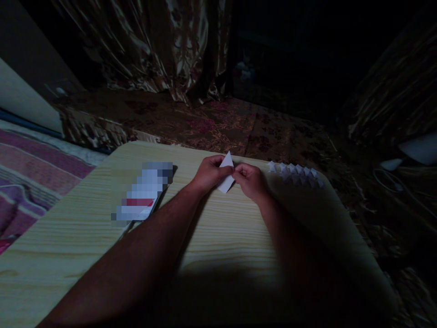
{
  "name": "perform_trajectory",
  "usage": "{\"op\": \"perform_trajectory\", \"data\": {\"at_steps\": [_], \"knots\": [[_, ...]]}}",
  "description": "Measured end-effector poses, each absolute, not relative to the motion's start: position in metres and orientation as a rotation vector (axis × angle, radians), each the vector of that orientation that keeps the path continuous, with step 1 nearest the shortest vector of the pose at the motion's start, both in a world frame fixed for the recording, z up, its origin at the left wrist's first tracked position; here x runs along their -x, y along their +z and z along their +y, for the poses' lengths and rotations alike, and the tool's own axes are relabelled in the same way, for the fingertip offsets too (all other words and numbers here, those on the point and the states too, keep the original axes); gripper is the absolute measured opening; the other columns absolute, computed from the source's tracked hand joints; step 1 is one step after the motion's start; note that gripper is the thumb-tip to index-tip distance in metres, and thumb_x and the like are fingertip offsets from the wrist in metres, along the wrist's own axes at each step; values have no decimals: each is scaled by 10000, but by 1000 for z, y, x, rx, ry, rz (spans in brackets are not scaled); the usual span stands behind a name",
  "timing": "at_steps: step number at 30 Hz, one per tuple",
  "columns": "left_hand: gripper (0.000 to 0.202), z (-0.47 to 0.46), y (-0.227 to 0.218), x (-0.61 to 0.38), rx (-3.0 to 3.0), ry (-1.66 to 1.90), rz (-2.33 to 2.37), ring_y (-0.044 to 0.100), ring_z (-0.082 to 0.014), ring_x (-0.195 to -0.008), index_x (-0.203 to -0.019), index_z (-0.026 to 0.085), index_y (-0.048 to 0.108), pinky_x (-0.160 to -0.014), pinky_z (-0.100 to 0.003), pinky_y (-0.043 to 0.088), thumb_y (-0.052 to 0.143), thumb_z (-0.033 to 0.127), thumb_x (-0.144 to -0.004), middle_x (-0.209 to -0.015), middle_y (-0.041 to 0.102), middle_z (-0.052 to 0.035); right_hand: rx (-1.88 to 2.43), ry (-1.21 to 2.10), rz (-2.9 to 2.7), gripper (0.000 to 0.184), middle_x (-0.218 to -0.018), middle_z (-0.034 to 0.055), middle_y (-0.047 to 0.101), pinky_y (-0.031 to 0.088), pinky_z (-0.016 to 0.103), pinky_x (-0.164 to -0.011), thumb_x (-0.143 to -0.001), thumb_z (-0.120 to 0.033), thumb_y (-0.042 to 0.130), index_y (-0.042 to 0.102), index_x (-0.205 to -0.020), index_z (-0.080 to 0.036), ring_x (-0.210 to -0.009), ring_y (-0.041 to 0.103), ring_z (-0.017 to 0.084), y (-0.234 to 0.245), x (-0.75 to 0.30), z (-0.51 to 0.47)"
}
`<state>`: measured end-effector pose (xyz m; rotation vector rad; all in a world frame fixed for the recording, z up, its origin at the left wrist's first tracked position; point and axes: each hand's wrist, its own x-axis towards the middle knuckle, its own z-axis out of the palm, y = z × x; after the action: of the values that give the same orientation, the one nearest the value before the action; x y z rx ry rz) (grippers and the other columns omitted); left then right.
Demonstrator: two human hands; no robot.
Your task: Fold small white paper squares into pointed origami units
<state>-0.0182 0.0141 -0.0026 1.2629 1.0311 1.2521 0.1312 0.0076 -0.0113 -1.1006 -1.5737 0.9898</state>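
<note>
A folded piece of white paper [225, 183], pointed at its top, is held up over the far half of the wooden table. My left hand [209, 174] grips it from the left, the thumb lying across its face. At its right edge my right hand [251, 180] pinches the paper between thumb and fingertips. Both hands are closed, and the fingers behind the paper are hidden. To the right of my right hand, several small white folded paper pieces [297, 170] stand in rows near the table's far right corner.
On the left of the pale wooden table [211, 237] lies a pixelated, bluish-white flat item [145, 187]. A striped bedcover [30, 168] borders the table's left side. Beyond the far edge are a patterned covering [221, 123] and curtains [177, 45]. A white cable [387, 182] lies at right.
</note>
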Motion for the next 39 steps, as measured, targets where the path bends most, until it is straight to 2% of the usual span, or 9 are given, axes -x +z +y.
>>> {"op": "perform_trajectory", "data": {"at_steps": [4,14,28,31,35,39], "knots": [[233,15,-5,21,-1293,1201,1047,542,-120,-502,-767,129,679,-470,-216,376,718,283,-596,-633,633,-4,1080,947,-1620,154,-571,-36,501,336,219,-510,-738,-282,580,539,-632,-178,-536,457,94,-14,-130,8],[191,15,-4,22,-1153,1203,976,547,-136,-459,-720,138,681,-447,-245,392,723,234,-560,-594,640,-9,1067,944,-1685,158,-605,-26,528,370,225,-554,-747,-285,578,548,-633,-180,-580,482,105,-10,-128,6],[177,19,-5,23,-970,1316,938,550,-124,-491,-669,149,663,-479,-254,397,753,213,-530,-618,651,-13,1073,1002,-1701,132,-568,-40,507,337,220,-519,-724,-259,567,541,-622,-180,-540,448,94,-8,-127,5],[153,22,-4,26,-857,1426,875,547,-105,-539,-669,148,654,-523,-237,411,738,171,-543,-630,636,-6,1087,978,-1765,122,-557,-44,484,320,219,-514,-714,-232,556,544,-607,-176,-533,424,89,-9,-128,3],[110,26,-3,28,-728,1523,716,499,-80,-526,-680,145,636,-527,-214,391,708,171,-601,-556,546,18,1081,970,-1776,115,-552,-46,472,311,215,-509,-696,-207,555,540,-588,-168,-537,424,87,-11,-129,3],[140,25,-3,24,-791,1529,734,529,-94,-570,-731,151,659,-541,-220,398,702,258,-652,-638,602,-2,1083,993,-1683,115,-538,-53,464,306,210,-495,-680,-210,564,529,-580,-167,-520,416,82,-12,-129,5]]}}
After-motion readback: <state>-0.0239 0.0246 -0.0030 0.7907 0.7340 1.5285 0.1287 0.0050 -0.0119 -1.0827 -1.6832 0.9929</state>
